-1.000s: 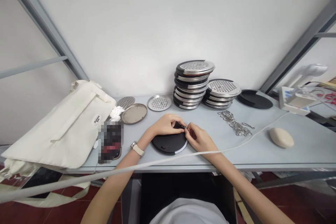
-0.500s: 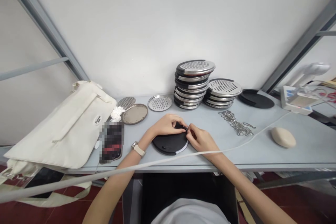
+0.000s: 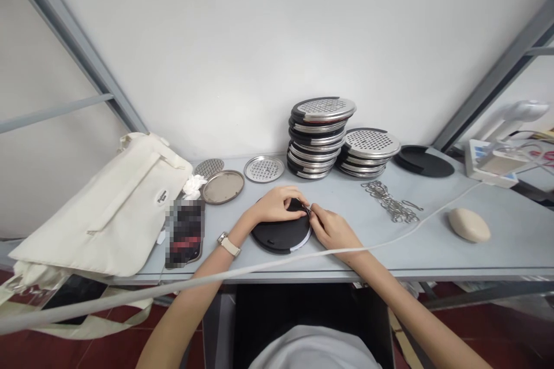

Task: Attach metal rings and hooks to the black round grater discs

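Observation:
A round black disc point(image 3: 279, 236) with a silver strip along its right edge lies on the table in front of me. My left hand point(image 3: 280, 205) rests across its upper part, thumb and fingertips pinched at the disc's upper right rim. From the right, my right hand point(image 3: 333, 228) meets it there with thumb and forefinger closed. A small shiny metal piece point(image 3: 308, 209) shows between the fingertips of both hands; most of it is covered. To the right lies a pile of thin metal hooks or clips point(image 3: 392, 202).
Behind my hands stand a tall stack point(image 3: 318, 144) and a lower stack point(image 3: 367, 153) of black discs with perforated metal plates. Loose metal plates point(image 3: 223, 187), a phone point(image 3: 185, 233) and a cream bag point(image 3: 99, 213) are left. A white cable point(image 3: 277, 260) crosses in front; a beige rounded object point(image 3: 470, 225) lies right.
My right fingertips have shifted slightly at the rim, and a little more of the small metal piece shows. The disc and my left hand stay almost where they were.

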{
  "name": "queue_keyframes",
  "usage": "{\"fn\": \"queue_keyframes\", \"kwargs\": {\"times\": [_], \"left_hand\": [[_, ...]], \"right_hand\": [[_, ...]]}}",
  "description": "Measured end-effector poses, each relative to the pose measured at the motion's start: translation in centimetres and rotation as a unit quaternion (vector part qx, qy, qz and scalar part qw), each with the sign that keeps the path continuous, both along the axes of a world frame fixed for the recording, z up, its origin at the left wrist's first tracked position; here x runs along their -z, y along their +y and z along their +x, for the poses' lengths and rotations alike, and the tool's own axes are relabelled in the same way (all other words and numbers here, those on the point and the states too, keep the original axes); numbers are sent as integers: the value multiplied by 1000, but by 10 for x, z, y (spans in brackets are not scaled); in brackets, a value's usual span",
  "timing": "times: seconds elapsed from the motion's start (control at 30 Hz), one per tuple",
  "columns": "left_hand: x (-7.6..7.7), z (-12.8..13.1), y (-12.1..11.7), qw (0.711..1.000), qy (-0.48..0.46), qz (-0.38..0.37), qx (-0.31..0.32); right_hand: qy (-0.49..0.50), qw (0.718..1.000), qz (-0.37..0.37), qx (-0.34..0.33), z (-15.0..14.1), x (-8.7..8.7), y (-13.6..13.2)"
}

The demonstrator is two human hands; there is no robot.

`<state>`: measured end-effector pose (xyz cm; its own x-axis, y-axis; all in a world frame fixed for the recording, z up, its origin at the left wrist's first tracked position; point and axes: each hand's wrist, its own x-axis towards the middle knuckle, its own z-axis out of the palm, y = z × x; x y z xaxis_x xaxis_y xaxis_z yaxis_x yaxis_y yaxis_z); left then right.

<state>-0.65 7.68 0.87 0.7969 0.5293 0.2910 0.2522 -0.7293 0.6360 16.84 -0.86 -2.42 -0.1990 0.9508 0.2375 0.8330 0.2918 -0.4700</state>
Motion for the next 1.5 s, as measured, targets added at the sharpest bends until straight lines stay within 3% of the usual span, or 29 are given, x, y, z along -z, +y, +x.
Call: {"fn": "queue_keyframes", "kwargs": {"times": [0.93,1.5], "left_hand": [[2,1,2,999,8,-31,-3],[3,2,2,1000,7,-7,-11]], "right_hand": [[14,1000,7,-13,-1,1,2],[-4,1000,18,-13,1,7,3]]}}
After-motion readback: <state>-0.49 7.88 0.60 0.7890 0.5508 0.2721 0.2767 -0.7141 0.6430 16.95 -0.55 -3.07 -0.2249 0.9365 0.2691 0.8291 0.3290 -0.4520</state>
